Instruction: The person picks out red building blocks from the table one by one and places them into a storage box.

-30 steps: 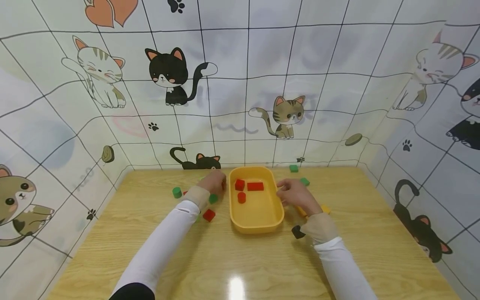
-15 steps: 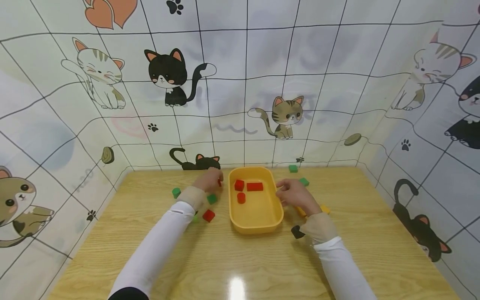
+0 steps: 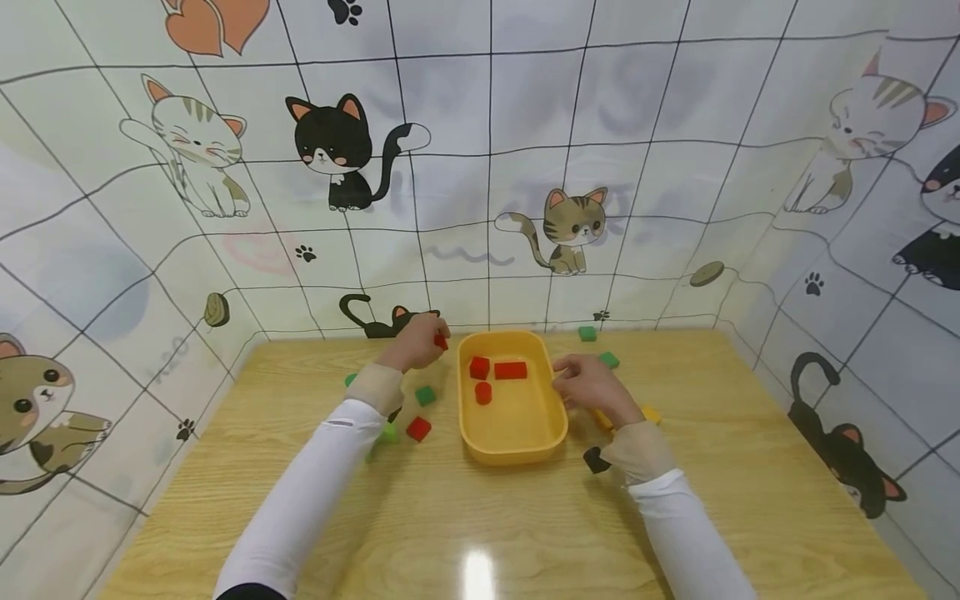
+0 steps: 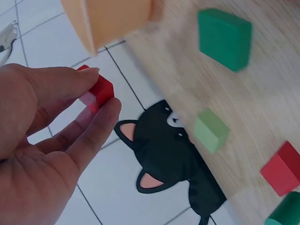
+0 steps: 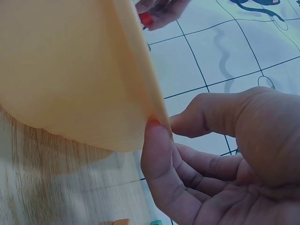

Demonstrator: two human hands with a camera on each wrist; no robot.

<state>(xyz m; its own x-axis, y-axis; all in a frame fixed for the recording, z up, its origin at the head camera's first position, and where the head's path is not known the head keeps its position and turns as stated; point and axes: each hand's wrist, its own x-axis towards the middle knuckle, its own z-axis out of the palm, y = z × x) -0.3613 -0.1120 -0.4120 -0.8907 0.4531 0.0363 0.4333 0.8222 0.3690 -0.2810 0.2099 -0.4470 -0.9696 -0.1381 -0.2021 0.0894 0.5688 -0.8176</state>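
Thumb and fingertips of my left hand (image 3: 415,343) pinch a small red block (image 4: 101,91), held above the table's far edge, left of a yellow plastic bin (image 3: 513,437). My right hand (image 3: 596,389) grips the bin's right rim between thumb and fingers, plain in the right wrist view. Inside the bin lie a red cube (image 3: 479,367), a red cylinder (image 3: 483,393) and a long red block (image 3: 511,370). Left of the bin, a green block (image 3: 425,395) and another red block (image 3: 419,429) rest on the table.
Light green (image 3: 387,433) pieces lie near my left forearm, partly hidden. To the right are a black block (image 3: 596,460), yellow blocks (image 3: 651,414) partly behind my right hand, and two green blocks, one by the back edge (image 3: 587,333). A cat-printed sheet (image 3: 465,192) surrounds the wooden table (image 3: 480,517).
My left hand has risen from beside the bin, up and slightly left, then a little back right, with the red block now visible in its fingers. My right hand stays at the rim.
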